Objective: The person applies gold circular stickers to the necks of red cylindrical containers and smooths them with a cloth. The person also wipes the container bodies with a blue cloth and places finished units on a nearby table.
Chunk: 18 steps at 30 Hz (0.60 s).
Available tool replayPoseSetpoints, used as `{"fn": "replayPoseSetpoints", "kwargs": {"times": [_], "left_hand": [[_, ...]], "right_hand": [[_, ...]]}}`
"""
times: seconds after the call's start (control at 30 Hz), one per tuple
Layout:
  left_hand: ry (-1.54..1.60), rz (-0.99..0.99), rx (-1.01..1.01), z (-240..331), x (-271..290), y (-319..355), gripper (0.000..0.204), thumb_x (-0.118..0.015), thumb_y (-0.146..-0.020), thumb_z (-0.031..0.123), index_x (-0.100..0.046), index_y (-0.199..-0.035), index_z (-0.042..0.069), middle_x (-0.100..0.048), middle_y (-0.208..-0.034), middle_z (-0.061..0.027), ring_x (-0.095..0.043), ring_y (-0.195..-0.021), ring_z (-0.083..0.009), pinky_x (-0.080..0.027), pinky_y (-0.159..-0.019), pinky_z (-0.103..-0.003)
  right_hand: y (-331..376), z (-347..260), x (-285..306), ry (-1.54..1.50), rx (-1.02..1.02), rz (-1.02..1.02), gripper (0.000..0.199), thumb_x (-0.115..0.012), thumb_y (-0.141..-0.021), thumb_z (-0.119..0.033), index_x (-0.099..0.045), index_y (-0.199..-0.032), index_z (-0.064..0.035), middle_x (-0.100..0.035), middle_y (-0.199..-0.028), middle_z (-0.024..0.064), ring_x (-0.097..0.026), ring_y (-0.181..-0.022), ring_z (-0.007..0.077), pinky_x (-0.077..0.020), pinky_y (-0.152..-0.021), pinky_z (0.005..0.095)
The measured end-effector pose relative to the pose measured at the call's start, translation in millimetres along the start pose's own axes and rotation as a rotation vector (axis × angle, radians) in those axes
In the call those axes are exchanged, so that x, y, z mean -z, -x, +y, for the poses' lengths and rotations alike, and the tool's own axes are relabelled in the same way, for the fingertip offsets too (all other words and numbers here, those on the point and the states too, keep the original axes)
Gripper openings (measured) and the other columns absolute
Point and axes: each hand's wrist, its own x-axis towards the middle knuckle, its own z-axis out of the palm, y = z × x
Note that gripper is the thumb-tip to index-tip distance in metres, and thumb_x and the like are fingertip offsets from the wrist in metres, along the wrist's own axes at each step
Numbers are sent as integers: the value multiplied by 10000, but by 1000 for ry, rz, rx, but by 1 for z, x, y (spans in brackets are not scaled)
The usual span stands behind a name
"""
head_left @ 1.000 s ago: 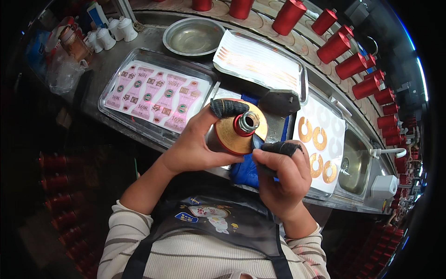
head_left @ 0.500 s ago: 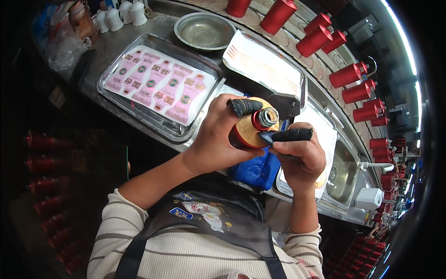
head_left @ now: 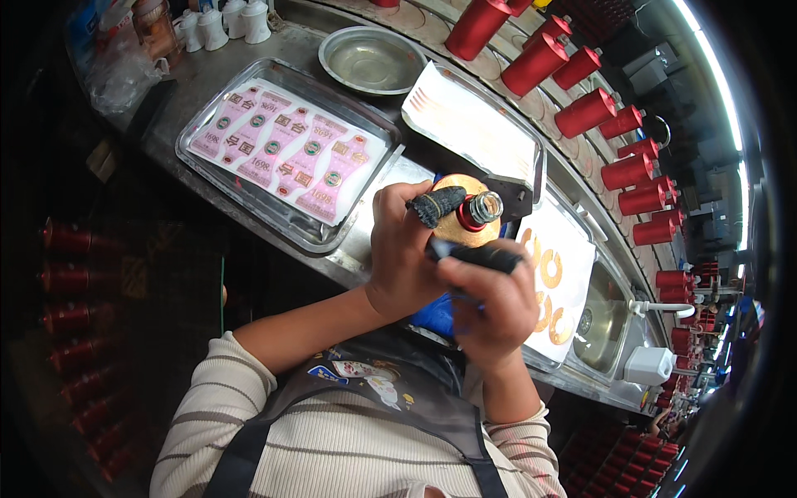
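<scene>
My left hand (head_left: 402,249) is wrapped round a red bottle (head_left: 455,233) with a gold top and an uncapped, clear glass mouth. A dark cloth sleeve covers its thumb, which rests on the gold top next to the red neck collar. Close against the near side of the bottle is my right hand (head_left: 500,309), smeared by motion, with a dark sleeve on its index finger. Between its thumb and index finger pokes a small dark pointed piece (head_left: 440,248); its kind is unclear. Behind the hands, a blue cloth (head_left: 435,318) is partly hidden.
A metal tray (head_left: 320,241) of pink labels lies to the left. Beyond are a round metal basin (head_left: 373,62) and a tray (head_left: 473,124) with white sheeting. Gold ring-shaped labels (head_left: 550,267) lie on a white sheet beside the sink (head_left: 599,332). Several red bottles (head_left: 535,66) line the far shelf.
My right hand has moved left and turned, bringing the pointed piece nearer my left fingers and uncovering the gold ring-shaped labels. My left hand still holds the bottle, slightly turned.
</scene>
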Motion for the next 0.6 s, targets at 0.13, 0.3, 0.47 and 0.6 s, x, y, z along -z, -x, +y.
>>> {"fn": "replayPoseSetpoints", "kwargs": {"times": [0.13, 0.3, 0.47, 0.6], "left_hand": [[146, -149, 37, -6, 17, -13, 976, -914, -614, 407, -451, -1399, 56, -435, -1311, -207, -460, -1225, -416, -382, -1046, -496], [449, -767, 291, -27, 46, -58, 1032, -945, -602, 195, -370, -1439, 12, -470, -1450, -192, -465, -1355, -295, -367, -1129, -371], [337, -554, 275, -26, 24, -21, 995, -957, -563, 338, -429, -1334, -6, -538, -1265, -235, -547, -1186, -412, -452, -1013, -451], [304, -382, 276, -20, 17, -5, 1027, -947, -584, 385, -399, -1359, -6, -513, -1267, -245, -524, -1184, -443, -454, -1003, -468]], "right_hand": [[3, 3, 8, -160, -109, 59, 333, -782, -654, 112, -727, -941, -45, -666, -858, 91, -636, -793, 269, -514, -713, 350], [5, 19, 12, -113, -222, 124, 310, -799, -671, 124, -716, -927, -31, -663, -856, 94, -626, -805, 245, -486, -708, 320], [1, 13, 8, -95, -175, 46, 308, -804, -666, 113, -719, -925, -31, -662, -861, 97, -630, -810, 258, -491, -734, 336], [2, 11, 6, -102, -173, 55, 320, -808, -661, 111, -722, -935, -29, -663, -866, 99, -631, -812, 260, -493, -735, 335]]}}
